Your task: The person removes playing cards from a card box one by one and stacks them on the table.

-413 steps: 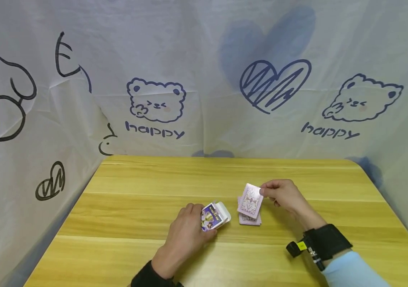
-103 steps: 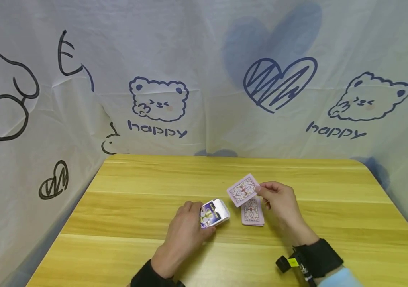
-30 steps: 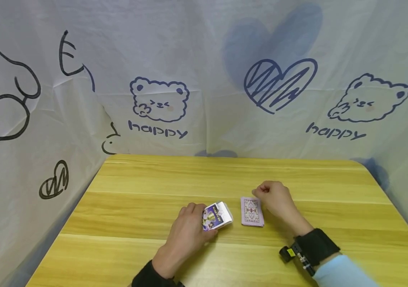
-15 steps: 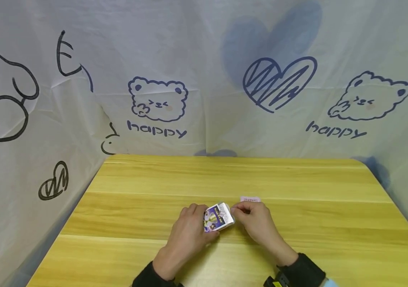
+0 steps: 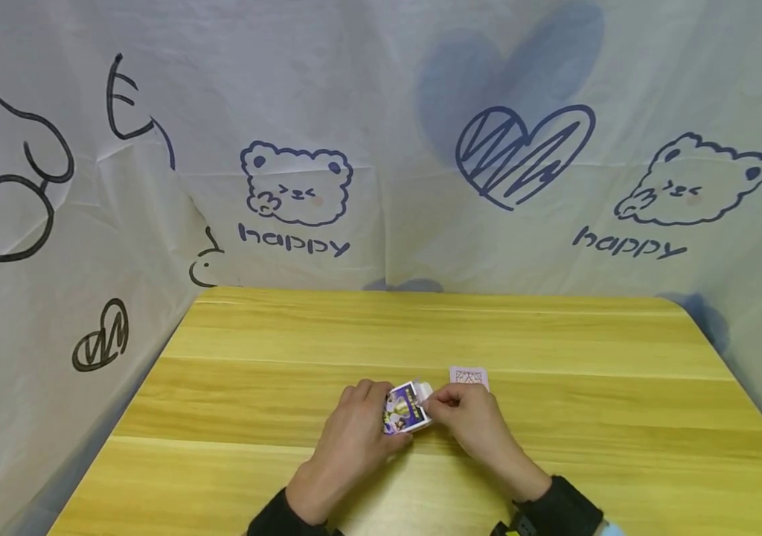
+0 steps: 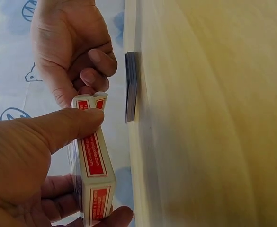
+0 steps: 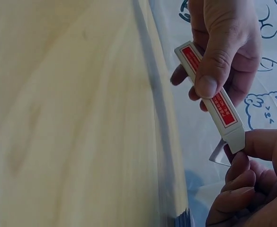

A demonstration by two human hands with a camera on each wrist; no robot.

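In the head view my left hand [image 5: 347, 439] grips a small playing-card box [image 5: 402, 408] with a purple picture front. Its thumb lies along the white-and-red narrow side of the box [image 6: 93, 156] in the left wrist view. My right hand [image 5: 478, 424] has its thumb and index finger at the box's opened end, pinching around a side flap [image 7: 235, 139]. A white lid flap [image 5: 424, 390] stands out there. Behind the right hand lies a pile of playing cards [image 5: 468, 374], pink patterned backs up, partly hidden by that hand.
The wooden table [image 5: 254, 327] has a straight back edge against a hanging white cloth [image 5: 408, 231] with drawings. The card pile [image 6: 130, 87] stands a few cards thick, beyond the box in the left wrist view.
Earlier my right hand held a card above the pile. It has since moved left and down to the box's end. Less white shows beyond the box front; the left hand has barely moved.
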